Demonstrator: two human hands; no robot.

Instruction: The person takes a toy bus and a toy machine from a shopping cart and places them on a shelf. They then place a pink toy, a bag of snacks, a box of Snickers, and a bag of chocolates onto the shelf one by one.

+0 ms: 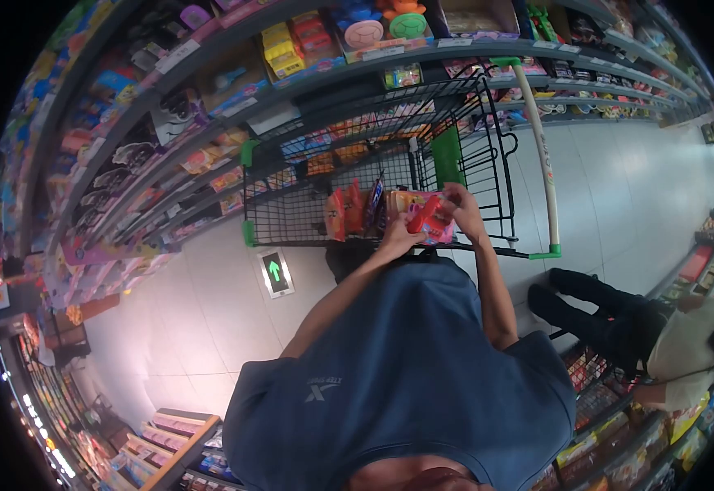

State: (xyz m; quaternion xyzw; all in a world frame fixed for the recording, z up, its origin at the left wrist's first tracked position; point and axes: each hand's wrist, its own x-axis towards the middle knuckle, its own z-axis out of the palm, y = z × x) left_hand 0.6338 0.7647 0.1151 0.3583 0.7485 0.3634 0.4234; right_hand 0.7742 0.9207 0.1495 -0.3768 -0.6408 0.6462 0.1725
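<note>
Standing on the pale tiled floor (643, 188) between packed shelves (168, 106), we see another person (659, 335) crouching at the racks beside us. Our black wire cart (324, 196) with its green-tipped handle (537, 155) holds orange snack packs (345, 211) against its near edge. Above that edge, our left hand (396, 237) and right hand (461, 209) both grasp one pink packet (424, 217), fingers closed around its ends.

Bright store lighting, heavy fisheye distortion, dark corners.
</note>
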